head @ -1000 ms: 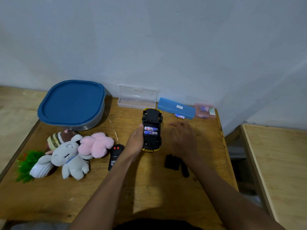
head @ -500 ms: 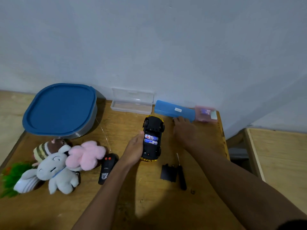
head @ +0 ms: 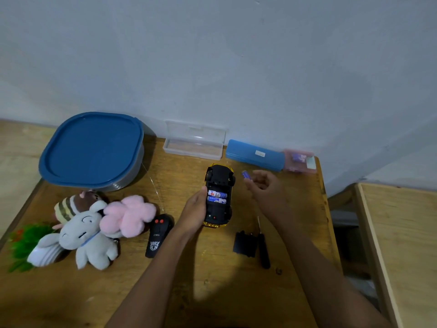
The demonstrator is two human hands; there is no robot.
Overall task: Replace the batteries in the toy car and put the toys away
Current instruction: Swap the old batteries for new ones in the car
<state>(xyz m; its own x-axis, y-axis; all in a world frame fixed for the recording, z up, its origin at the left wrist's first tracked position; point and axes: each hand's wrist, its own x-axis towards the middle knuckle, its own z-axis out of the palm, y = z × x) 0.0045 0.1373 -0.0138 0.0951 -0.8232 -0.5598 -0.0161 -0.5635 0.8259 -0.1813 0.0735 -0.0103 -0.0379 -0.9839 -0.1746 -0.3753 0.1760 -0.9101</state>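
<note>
Toy car [head: 218, 197] is held belly-up mid-tabletop, w/ left hand [head: 194, 210] clamped on its side. Battery [head: 246, 174] is pinched by right hand [head: 266, 187], off the car's right side. Polarity could be reversed if inserted hastily.

Dim bluish light is washing the wall [head: 236, 67], w/ arm shadows falling toward the viewer on the table [head: 212, 292] below both hands, edges are bowing from wide-angle distortion, & detail is going soft/grainy esp. far left.
</note>
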